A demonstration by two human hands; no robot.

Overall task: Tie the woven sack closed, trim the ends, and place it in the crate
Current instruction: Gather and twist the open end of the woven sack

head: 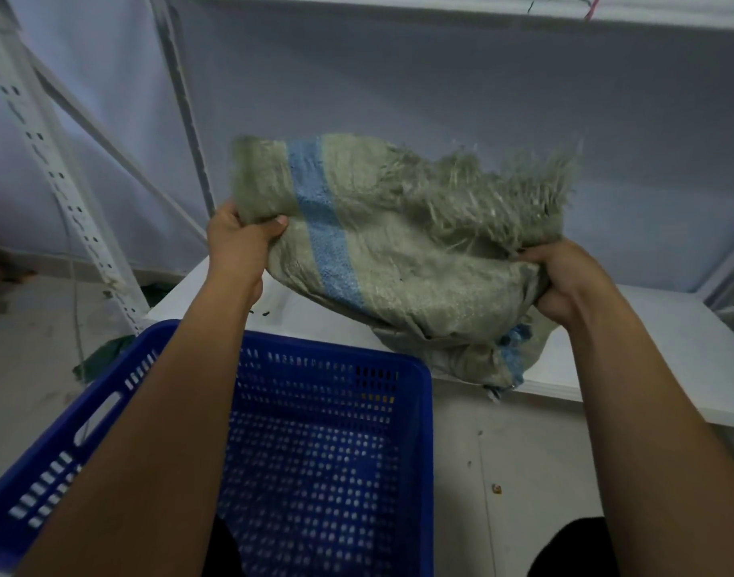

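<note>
The woven sack [398,251], grey-green with a blue stripe [323,243] across it, is held up between both hands over the low white shelf board [648,347]. Its long axis runs roughly crosswise, from the upper left down to the lower right. Its frayed mouth [502,189] is uppermost, the loose fibres pointing up and away from the person. The lower bunched end sags onto the board's front edge, and a few threads hang over that edge.

The left hand [242,243] grips the sack's left corner, fingers curled into the cloth and thumb pressed on the near face. The right hand [565,281] clutches a gathered fold at the right side, just under the fraying, fingers wrapped tight round it.

The blue perforated crate [315,410] stands on the floor [502,472] nearer the person, in front of the board's left part and under the left forearm, apart from the sack. A white slotted rack upright [53,160] leans at the left, with a dark green cloth [107,356] on the floor by its foot. Dark specks lie on the board near its left corner.
</note>
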